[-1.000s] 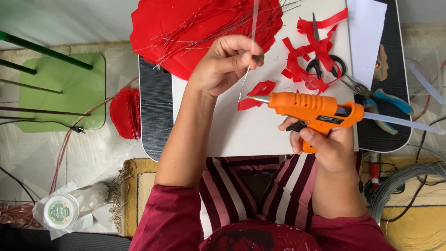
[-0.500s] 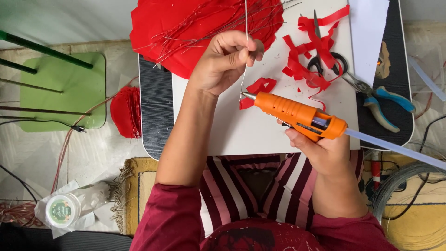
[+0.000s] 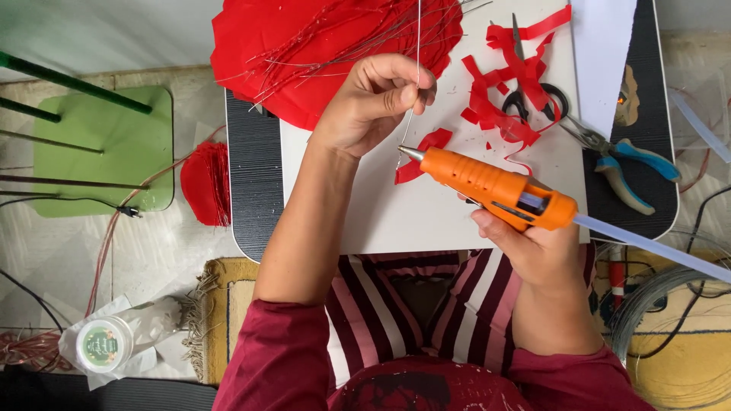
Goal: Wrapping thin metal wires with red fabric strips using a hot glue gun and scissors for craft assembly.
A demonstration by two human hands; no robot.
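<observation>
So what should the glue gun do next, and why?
Probably squeeze out a small dot of glue. The glue gun in the right hand has its tip right at the thin wire that the left hand pinches upright, just above a red paper piece on the white board.

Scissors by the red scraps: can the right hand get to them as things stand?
Probably not right away. The right hand is full with the orange glue gun. The scissors lie partly under red paper strips, otherwise unblocked.
</observation>
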